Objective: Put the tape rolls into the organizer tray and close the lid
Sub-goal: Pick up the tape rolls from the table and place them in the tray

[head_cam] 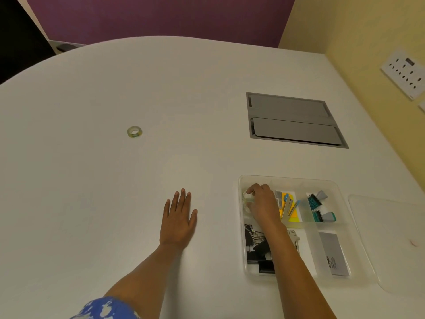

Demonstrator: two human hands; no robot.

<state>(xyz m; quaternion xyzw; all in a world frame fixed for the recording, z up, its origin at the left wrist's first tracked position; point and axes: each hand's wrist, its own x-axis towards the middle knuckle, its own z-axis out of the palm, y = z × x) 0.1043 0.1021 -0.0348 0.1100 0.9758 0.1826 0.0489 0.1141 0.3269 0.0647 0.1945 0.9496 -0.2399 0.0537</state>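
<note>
While the left hand (178,217) lies flat, fingers spread, the right hand (262,201) pinches a clear tape roll (248,199) inside the translucent plastic organizer tray (358,229); release seems next, then the distant yellowish roll (134,131).

Pale desk, clear tray, small bright spots of colour

The desk (115,192) is off-white, with a grey hatch (292,120) set into it. The tape roll (134,131) lying in the open is clear with a yellow-green tint. The organizer tray (333,229) is clear and colourless, as is the lid (391,238) beside it, which bears a small reddish mark. In the tray are black binder clips (255,249), yellow sticky notes (291,212), teal and pale blue stamps (318,206) and a grey card (333,254) with dark lettering. The sleeve (105,309) is blue with white blotches. The far wall (161,17) is deep purple, the side wall (356,31) pale yellow, with a white socket plate (404,72).
</note>
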